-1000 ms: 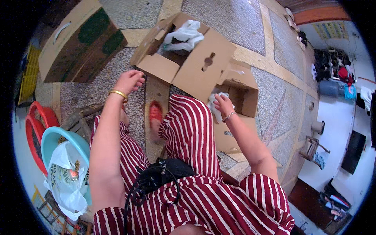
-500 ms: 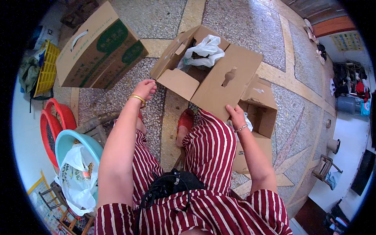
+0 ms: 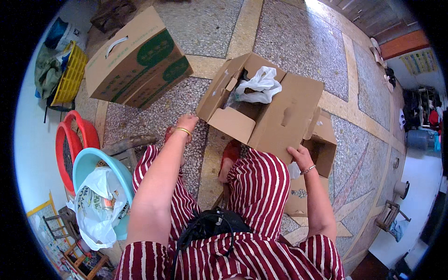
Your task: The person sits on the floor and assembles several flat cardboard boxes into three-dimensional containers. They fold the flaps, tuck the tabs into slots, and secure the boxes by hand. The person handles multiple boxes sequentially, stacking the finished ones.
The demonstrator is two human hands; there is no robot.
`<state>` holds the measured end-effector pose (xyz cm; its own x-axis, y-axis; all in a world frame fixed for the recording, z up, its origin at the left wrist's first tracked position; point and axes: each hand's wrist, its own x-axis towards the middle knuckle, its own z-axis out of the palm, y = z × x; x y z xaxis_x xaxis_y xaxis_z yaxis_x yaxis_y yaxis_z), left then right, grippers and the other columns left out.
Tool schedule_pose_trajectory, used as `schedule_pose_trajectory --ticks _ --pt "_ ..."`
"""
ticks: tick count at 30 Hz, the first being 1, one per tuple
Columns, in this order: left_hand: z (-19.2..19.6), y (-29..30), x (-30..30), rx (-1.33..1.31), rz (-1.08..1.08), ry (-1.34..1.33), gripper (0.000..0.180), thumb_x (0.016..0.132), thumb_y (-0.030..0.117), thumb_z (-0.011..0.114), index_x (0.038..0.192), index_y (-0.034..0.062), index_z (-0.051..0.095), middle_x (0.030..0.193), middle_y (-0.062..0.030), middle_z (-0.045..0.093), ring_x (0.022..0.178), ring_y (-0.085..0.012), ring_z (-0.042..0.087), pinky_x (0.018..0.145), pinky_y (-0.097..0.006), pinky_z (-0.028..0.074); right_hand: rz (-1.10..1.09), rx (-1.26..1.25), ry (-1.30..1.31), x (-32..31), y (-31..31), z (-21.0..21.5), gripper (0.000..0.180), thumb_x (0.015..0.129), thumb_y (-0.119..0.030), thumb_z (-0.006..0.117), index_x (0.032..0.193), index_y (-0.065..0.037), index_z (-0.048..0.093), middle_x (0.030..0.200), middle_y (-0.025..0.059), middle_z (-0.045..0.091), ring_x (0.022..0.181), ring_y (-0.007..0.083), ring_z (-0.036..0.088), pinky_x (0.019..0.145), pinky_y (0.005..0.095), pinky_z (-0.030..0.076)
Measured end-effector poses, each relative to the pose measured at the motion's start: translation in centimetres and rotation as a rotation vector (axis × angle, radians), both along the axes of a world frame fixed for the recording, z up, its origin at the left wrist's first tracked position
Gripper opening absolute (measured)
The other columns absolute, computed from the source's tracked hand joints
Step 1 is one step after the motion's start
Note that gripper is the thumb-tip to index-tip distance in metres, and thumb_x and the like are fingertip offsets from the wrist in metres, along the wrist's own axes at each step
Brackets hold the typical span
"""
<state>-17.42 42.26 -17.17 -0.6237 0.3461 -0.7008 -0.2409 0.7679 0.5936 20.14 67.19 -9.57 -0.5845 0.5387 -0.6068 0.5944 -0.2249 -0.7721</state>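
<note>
An open cardboard box lies tilted in front of my knees, with its flaps spread. My left hand, with a gold-coloured bangle at its wrist, has its fingers closed at the box's left corner; their tips are partly hidden. The near right edge of the long flap is pinched between the thumb and fingers of my right hand. Inside the box sits a crumpled white plastic bag; what it holds cannot be made out. A second open cardboard box stands on the floor, partly under that flap.
A tall closed carton with green printing stands at the far left. Beside my left leg are a light-blue basin holding a white bag, red tubs and a piece of wood. A yellow crate leans farther back.
The whole view has shifted, so most things sit farther right in the picture. Both hands stay at about the same places on the box.
</note>
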Motion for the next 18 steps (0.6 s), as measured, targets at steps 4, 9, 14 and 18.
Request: schedule_pose_trajectory --ticks 4,9,14,18 --pt "-0.9 1.6 3.2 0.036 0.424 -0.350 0.053 0.082 0.041 0.056 0.123 0.0083 0.047 0.112 -0.0139 0.053 0.099 -0.0271 0.053 0.074 -0.042 0.045 -0.094 -0.019 0.031 1.9 0.0 -2.0 0.029 0.085 -0.026 0.060 0.098 0.000 0.060 0.079 0.0050 0.062 0.063 0.0106 0.057 0.054 0.0257 0.047" --pt "-2.9 1.9 3.8 0.236 0.670 -0.546 0.068 0.082 0.041 0.057 0.136 0.0093 0.029 0.139 -0.0240 0.028 0.125 -0.0366 0.035 0.096 -0.049 0.035 -0.123 -0.020 -0.070 2.2 -0.3 -2.7 0.031 0.085 -0.025 0.059 0.105 -0.002 0.058 0.081 0.0008 0.060 0.067 0.0093 0.053 0.059 0.0247 0.044" --pt "-5.3 3.5 1.5 0.428 0.939 -0.736 0.065 0.082 0.041 0.058 0.134 0.0110 0.032 0.136 -0.0218 0.034 0.124 -0.0334 0.036 0.101 -0.047 0.028 -0.172 -0.066 -0.020 2.6 -0.5 -3.5 0.030 0.086 -0.024 0.060 0.108 -0.003 0.058 0.083 -0.0022 0.059 0.067 0.0074 0.050 0.059 0.0231 0.041" --pt "-5.6 3.2 0.8 0.448 0.930 -0.704 0.070 0.079 0.036 0.066 0.134 0.0103 0.031 0.133 -0.0163 0.038 0.122 -0.0324 0.038 0.098 -0.049 0.032 -0.211 -0.094 -0.017 2.2 -1.0 -3.0 0.031 0.086 -0.023 0.060 0.109 -0.002 0.057 0.085 -0.0020 0.059 0.070 0.0084 0.051 0.062 0.0242 0.043"
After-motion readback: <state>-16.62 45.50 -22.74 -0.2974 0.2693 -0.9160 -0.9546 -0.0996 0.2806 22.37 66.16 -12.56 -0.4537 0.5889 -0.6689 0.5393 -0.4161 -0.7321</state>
